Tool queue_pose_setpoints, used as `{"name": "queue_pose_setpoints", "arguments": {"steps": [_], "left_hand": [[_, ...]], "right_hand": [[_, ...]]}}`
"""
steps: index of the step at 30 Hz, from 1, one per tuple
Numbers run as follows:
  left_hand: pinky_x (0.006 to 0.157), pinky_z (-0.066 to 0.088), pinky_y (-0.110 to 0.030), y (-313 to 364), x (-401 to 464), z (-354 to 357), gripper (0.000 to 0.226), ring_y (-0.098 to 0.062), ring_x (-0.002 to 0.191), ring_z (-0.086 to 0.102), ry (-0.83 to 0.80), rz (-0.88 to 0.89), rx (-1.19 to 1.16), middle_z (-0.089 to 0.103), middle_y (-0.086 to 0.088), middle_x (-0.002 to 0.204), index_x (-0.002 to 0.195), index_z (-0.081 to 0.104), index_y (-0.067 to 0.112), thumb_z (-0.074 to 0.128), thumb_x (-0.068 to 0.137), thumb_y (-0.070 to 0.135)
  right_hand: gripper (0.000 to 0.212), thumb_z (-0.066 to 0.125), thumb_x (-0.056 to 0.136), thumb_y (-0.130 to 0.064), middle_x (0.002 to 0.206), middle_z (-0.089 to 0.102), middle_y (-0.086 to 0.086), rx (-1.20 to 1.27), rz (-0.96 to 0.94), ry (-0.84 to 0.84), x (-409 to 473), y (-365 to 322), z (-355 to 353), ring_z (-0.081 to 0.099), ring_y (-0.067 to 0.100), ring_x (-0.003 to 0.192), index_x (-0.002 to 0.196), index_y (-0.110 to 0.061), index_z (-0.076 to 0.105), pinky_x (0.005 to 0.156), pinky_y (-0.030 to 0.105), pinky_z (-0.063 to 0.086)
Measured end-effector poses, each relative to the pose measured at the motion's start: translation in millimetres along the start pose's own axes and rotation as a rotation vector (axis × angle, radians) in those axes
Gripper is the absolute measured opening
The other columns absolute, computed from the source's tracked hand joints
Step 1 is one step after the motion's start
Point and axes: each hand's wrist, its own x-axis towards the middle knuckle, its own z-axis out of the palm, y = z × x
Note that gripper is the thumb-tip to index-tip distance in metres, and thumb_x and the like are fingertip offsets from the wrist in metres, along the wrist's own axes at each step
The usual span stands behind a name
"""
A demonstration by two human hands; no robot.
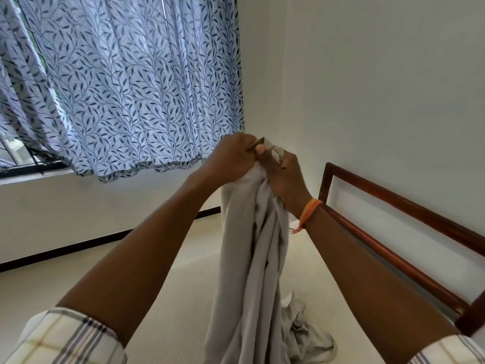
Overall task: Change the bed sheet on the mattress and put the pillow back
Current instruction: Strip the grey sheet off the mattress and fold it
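Note:
A light grey bed sheet (252,258) hangs bunched in long folds from both my hands, raised in front of me. My left hand (233,156) grips its top edge, fingers curled round the cloth. Right beside it, my right hand (284,177) holds the same bunched top; an orange thread band sits on that wrist. The sheet's lower end lies crumpled on the bare cream mattress (183,298) below. No pillow is in view.
A dark wooden headboard frame (393,227) runs along the white wall on the right. A leaf-patterned blue curtain (126,82) covers the window at upper left. A black skirting line runs along the far wall beyond the mattress.

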Motion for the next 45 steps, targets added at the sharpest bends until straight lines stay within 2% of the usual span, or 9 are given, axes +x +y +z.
{"name": "queue_pose_setpoints", "arguments": {"steps": [5, 10, 15, 25, 29, 33, 36, 38, 45], "left_hand": [[0.049, 0.027, -0.027, -24, -21, 4, 0.047, -0.011, 0.049, 0.036, -0.19, -0.061, 0.019, 0.039, 0.002, 0.055, 0.056, 0.037, 0.017, 0.053, 0.1, 0.029], [0.058, 0.039, -0.026, -69, -36, 21, 0.024, -0.016, 0.066, 0.058, -0.278, -0.251, 0.094, 0.057, 0.003, 0.067, 0.066, 0.055, 0.019, 0.062, 0.089, 0.024], [0.065, 0.038, -0.03, -125, -65, 37, 0.014, -0.03, 0.086, 0.065, 0.162, -0.512, 0.159, 0.07, -0.005, 0.09, 0.091, 0.073, 0.024, 0.066, 0.089, 0.035], [0.067, 0.046, -0.024, -114, -17, -108, 0.021, -0.013, 0.073, 0.065, 0.902, -0.457, -0.01, 0.069, 0.002, 0.074, 0.084, 0.075, 0.021, 0.073, 0.07, 0.036], [0.064, 0.039, -0.032, -109, -21, -98, 0.018, -0.014, 0.063, 0.051, 0.623, -0.456, -0.447, 0.058, -0.003, 0.066, 0.07, 0.069, 0.017, 0.073, 0.071, 0.034], [0.067, 0.046, -0.035, -86, -37, -59, 0.013, -0.018, 0.073, 0.06, 0.319, -0.403, -0.529, 0.069, -0.012, 0.077, 0.077, 0.075, 0.014, 0.071, 0.08, 0.026], [0.067, 0.049, -0.033, -58, -34, -36, 0.011, -0.015, 0.071, 0.062, 0.185, -0.354, -0.498, 0.071, -0.005, 0.074, 0.075, 0.076, 0.02, 0.07, 0.084, 0.02], [0.065, 0.045, -0.032, -44, -28, -26, 0.013, -0.015, 0.065, 0.057, 0.171, -0.366, -0.504, 0.066, -0.003, 0.067, 0.069, 0.073, 0.015, 0.072, 0.078, 0.024], [0.071, 0.05, -0.031, -57, -33, -25, 0.03, -0.018, 0.08, 0.062, 0.058, -0.471, -0.478, 0.068, -0.007, 0.084, 0.089, 0.067, 0.007, 0.073, 0.084, 0.037]], "right_hand": [[0.051, 0.063, 0.09, -0.045, 0.052, 0.041, 0.003, -0.435, -0.276, 0.074, 15, 5, -20, 0.037, 0.015, 0.053, 0.06, -0.009, 0.045, 0.052, 0.037, 0.035], [0.05, 0.061, 0.093, -0.04, 0.052, 0.032, -0.008, -0.377, -0.291, 0.338, 29, -3, -30, 0.03, 0.01, 0.053, 0.058, -0.013, 0.04, 0.051, 0.029, 0.031], [0.055, 0.057, 0.094, -0.046, 0.052, 0.035, 0.001, -0.521, -0.291, 0.37, 34, 7, -45, 0.029, 0.012, 0.053, 0.059, -0.007, 0.038, 0.05, 0.02, 0.025], [0.053, 0.057, 0.096, -0.04, 0.049, 0.031, -0.01, -0.501, -0.205, 0.493, 50, -2, -35, 0.027, 0.007, 0.046, 0.054, -0.025, 0.028, 0.047, 0.015, 0.025], [0.053, 0.055, 0.097, -0.038, 0.051, 0.033, -0.006, -0.368, 0.003, 0.566, 66, -6, -41, 0.029, 0.008, 0.047, 0.054, -0.021, 0.028, 0.046, 0.016, 0.028], [0.044, 0.056, 0.096, -0.034, 0.055, 0.049, -0.008, -0.28, 0.071, 0.401, 54, 7, -15, 0.045, 0.006, 0.051, 0.056, -0.018, 0.047, 0.058, 0.03, 0.04], [0.015, 0.057, 0.097, -0.028, 0.096, 0.069, -0.013, 0.021, 0.045, 0.125, 37, 1, 21, 0.06, -0.01, 0.074, 0.105, -0.027, 0.07, 0.071, 0.016, 0.05], [0.041, 0.054, 0.095, -0.037, 0.105, 0.063, -0.022, 0.051, 0.002, -0.076, 29, -3, 41, 0.057, -0.018, 0.08, 0.13, -0.017, 0.058, 0.075, 0.005, 0.044], [0.034, 0.073, 0.079, -0.05, 0.072, 0.07, 0.003, -0.179, -0.193, -0.175, 28, 4, 38, 0.063, 0.02, 0.067, 0.081, -0.015, 0.075, 0.061, 0.038, 0.05]]}}
